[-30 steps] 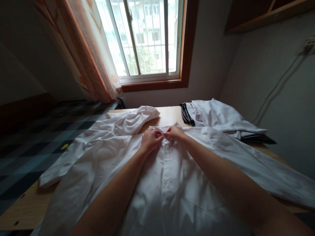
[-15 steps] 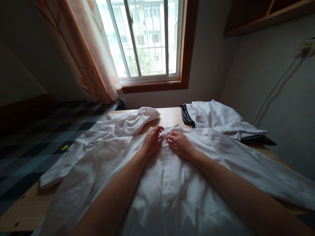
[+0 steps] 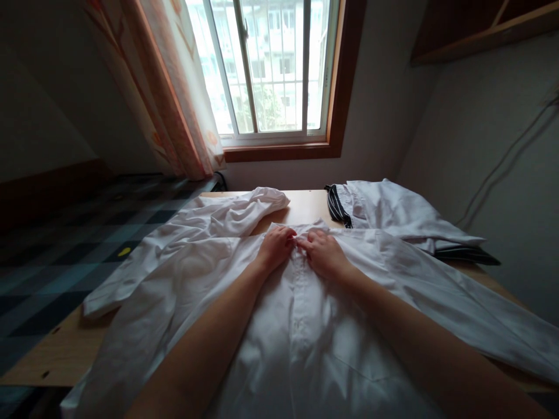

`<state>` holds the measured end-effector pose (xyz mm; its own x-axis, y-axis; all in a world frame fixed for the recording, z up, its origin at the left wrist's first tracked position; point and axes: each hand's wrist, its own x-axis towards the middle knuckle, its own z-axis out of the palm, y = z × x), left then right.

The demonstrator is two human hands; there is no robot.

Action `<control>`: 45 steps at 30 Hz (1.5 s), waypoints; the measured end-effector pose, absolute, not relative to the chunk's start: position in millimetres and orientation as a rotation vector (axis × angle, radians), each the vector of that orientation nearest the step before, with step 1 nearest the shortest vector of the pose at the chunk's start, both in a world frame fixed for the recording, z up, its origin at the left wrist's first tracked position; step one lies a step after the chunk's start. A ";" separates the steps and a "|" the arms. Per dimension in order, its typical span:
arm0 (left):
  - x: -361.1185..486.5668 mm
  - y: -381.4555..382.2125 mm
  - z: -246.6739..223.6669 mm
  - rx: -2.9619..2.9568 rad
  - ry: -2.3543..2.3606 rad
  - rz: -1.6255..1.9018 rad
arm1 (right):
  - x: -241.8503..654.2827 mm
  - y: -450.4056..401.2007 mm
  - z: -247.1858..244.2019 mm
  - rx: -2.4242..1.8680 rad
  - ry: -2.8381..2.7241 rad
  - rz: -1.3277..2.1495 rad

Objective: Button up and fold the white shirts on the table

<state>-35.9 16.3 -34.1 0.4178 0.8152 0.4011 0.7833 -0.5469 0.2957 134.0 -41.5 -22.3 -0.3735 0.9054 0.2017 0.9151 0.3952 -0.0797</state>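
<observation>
A white long-sleeved shirt (image 3: 279, 349) lies front up, its collar toward the window and its button placket running down the middle. At the collar, my left hand (image 3: 278, 245) has its fingers closed on the front edge. Facing it, my right hand (image 3: 324, 251) pinches the placket just below the collar. The fingertips of both hands nearly meet there. Whatever button lies between them is too small and too covered to make out. A chest pocket shows faintly on the shirt's right side in view.
The shirt rests on a wooden board (image 3: 56, 355). Another white garment (image 3: 218, 215) lies crumpled at the back left. White clothes with black striped fabric (image 3: 393, 206) are piled at the back right. A checked bedspread (image 3: 52, 256) is on the left, a window (image 3: 271, 75) ahead.
My fingers have closed in at the collar, the left ones curling down onto the cloth and the right ones pinching. The view has shifted slightly to the left.
</observation>
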 end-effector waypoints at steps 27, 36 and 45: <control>-26.5 13.8 -22.8 2.908 1.317 0.495 | 144.7 -47.8 -18.0 -1.608 -2.485 0.026; -40.0 17.1 -23.1 2.775 1.333 0.646 | 148.9 -43.8 -24.8 -1.518 -2.446 0.008; -55.6 18.3 -30.0 2.458 1.315 0.828 | 149.4 -33.4 -28.5 -1.431 -2.313 0.063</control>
